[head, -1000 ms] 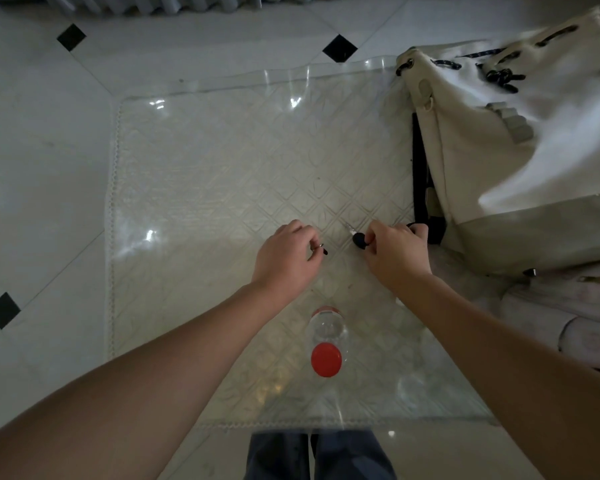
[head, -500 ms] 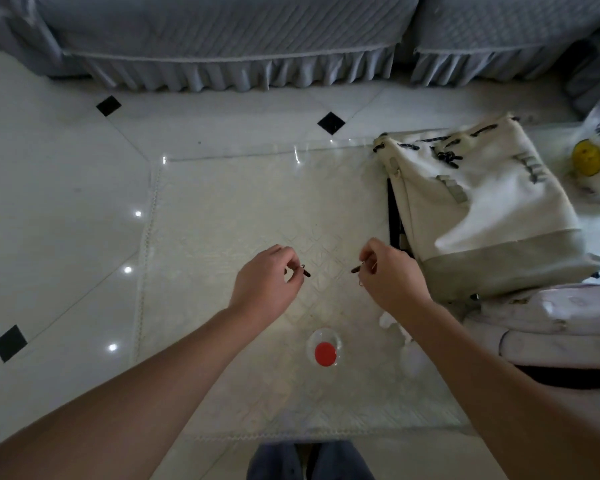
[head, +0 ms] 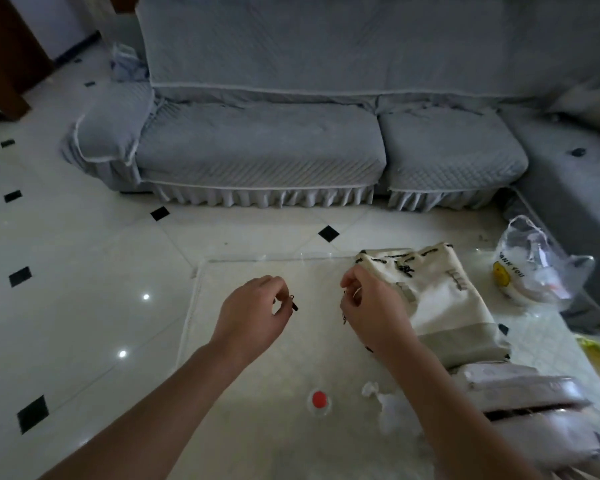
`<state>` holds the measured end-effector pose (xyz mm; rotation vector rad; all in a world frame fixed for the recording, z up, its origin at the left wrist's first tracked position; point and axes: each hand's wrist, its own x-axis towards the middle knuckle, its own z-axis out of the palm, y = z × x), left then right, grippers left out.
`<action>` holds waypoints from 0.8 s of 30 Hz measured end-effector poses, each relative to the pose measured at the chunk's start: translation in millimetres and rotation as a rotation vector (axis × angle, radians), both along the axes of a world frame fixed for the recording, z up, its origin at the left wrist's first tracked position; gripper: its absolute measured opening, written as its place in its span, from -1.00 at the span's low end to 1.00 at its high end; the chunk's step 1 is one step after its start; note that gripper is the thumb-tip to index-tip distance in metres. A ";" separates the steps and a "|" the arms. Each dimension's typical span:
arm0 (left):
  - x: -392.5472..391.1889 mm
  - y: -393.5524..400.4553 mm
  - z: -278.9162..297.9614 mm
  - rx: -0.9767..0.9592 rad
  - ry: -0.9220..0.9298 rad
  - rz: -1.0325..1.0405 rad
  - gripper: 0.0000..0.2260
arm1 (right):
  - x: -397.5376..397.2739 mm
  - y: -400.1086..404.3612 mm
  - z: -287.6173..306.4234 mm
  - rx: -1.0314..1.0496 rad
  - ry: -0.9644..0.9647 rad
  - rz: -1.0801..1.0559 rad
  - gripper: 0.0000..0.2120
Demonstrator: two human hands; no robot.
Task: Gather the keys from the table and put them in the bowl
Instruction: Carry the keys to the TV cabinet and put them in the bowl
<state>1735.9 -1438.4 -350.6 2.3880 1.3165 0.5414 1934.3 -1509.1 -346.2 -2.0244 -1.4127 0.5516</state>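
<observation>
My left hand (head: 253,315) is raised above the glass table (head: 243,375) and pinches a small key with a black head (head: 294,304) between thumb and fingers. My right hand (head: 368,311) is raised beside it, closed on a second key; a ring and a thin metal part (head: 344,317) hang from its fingers. Both hands are a short gap apart over the table's middle. No bowl is in view.
A clear bottle with a red cap (head: 319,399) stands near the table's front edge, with crumpled tissue (head: 383,400) beside it. A cream backpack (head: 440,299) lies at the right, folded packets (head: 534,403) in front of it, a plastic bag (head: 530,268) beyond. A grey sofa (head: 291,150) stands behind.
Both hands have lifted off the table, each with a key. The view has tilted up and pulled back, so the sofa now shows.
</observation>
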 end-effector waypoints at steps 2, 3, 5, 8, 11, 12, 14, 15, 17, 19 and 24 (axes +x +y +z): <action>0.2 -9.2 39.6 0.041 -0.019 0.004 -0.91 | -3.4 -6.4 39.7 0.035 -0.016 -0.005 -0.81; 1.2 -13.8 58.2 0.064 -0.026 -0.003 -0.91 | -4.6 -10.1 58.5 0.049 -0.021 -0.006 -0.82; 4.1 -20.5 94.9 0.125 -0.045 -0.029 -0.91 | -5.9 -16.2 95.1 0.090 -0.043 -0.003 -0.82; 10.5 -28.0 143.3 0.203 -0.083 -0.084 -0.91 | -7.1 -27.3 142.3 0.141 -0.077 -0.016 -0.81; 16.1 -28.2 182.6 0.277 -0.105 -0.138 -0.92 | -6.2 -35.0 180.0 0.203 -0.129 -0.033 -0.82; 17.6 -26.7 192.9 0.294 -0.121 -0.155 -0.92 | -5.6 -36.9 190.0 0.219 -0.151 -0.038 -0.83; 19.4 -22.4 210.0 0.318 -0.157 -0.186 -0.92 | -5.6 -40.8 207.3 0.244 -0.184 -0.053 -0.84; 20.0 -20.0 217.0 0.325 -0.170 -0.197 -0.92 | -6.3 -43.1 214.6 0.260 -0.196 -0.065 -0.84; 20.7 -15.0 227.8 0.337 -0.181 -0.226 -0.91 | -9.1 -46.8 227.4 0.294 -0.215 -0.089 -0.82; 20.8 -11.0 234.9 0.355 -0.197 -0.267 -0.90 | -13.4 -49.8 237.6 0.303 -0.246 -0.107 -0.81; 20.2 0.3 242.2 0.356 -0.226 -0.365 -0.89 | -27.5 -62.2 251.1 0.309 -0.310 -0.230 -0.80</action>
